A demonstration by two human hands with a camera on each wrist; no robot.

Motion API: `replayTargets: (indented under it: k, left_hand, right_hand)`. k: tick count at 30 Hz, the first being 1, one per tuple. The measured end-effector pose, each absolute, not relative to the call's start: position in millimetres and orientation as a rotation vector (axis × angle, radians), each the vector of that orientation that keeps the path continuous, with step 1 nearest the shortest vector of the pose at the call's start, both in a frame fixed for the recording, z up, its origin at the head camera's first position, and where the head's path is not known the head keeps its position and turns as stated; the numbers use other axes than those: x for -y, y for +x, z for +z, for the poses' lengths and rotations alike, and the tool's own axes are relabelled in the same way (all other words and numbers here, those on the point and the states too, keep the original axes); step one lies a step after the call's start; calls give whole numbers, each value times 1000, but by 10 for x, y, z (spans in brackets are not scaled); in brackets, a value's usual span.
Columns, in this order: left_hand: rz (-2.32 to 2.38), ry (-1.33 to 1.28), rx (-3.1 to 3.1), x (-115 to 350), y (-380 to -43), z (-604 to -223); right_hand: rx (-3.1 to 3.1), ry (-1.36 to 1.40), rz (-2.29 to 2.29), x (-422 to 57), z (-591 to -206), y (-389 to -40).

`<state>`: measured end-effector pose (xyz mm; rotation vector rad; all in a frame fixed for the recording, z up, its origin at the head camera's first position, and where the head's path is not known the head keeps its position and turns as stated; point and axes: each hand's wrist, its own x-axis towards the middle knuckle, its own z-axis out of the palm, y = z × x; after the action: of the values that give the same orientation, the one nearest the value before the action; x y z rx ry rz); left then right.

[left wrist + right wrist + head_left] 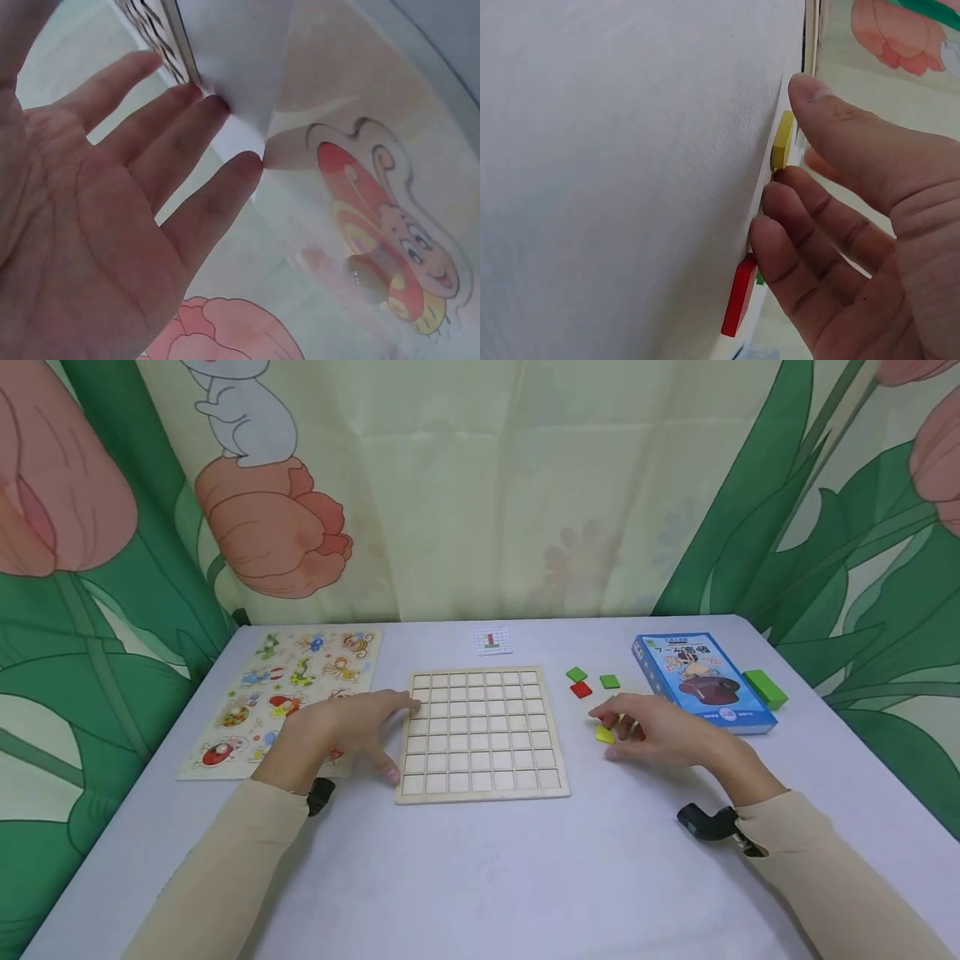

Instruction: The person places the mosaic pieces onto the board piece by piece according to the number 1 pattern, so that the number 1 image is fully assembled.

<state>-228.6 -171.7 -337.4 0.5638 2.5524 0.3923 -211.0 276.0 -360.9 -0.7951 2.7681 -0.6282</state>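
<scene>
Head view shows a pale wooden board (480, 742), flat on the white cloth and ruled into small square cells, with the left hand (345, 727) at its left edge, thumb and fingers spread wide, a fingertip touching the rim. Right of the board, a flat, bright yellow block (604, 735) lies between the thumb and half-curled fingers of the right hand (652, 729); whether they pinch it or only straddle it cannot be told. Just beyond that hand, also right of the board, are a flat red block (581, 690) and two green blocks (577, 674) (610, 682). The right wrist view shows a red piece (739, 296) near the fingertips; whether it is that same block is unclear. Left of the board, a sheet of cartoon insects (273, 697) is partly covered by the left hand and forearm. Farther right of the board, a blue box (701, 681) hides part of a thicker green bar (765, 690); its lid pictures a brown hat, under white lettering too blurred to read. Behind the board, a little card (492, 642) bears a red and green figure on a grid, its finer print illegible.
</scene>
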Motion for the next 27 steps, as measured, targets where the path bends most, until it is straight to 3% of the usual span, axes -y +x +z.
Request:
replayTargets:
  k: [18,27]
  left_hand:
    - [404,595,-2611,1603,-2299,-3422]
    - [395,620,-2642,1627,-2276,-3466]
  right_hand:
    - [-2827,-851,-534,-2758,-3613,-2212]
    - [-2712,-879,-792,-2739,-3601,-2184]
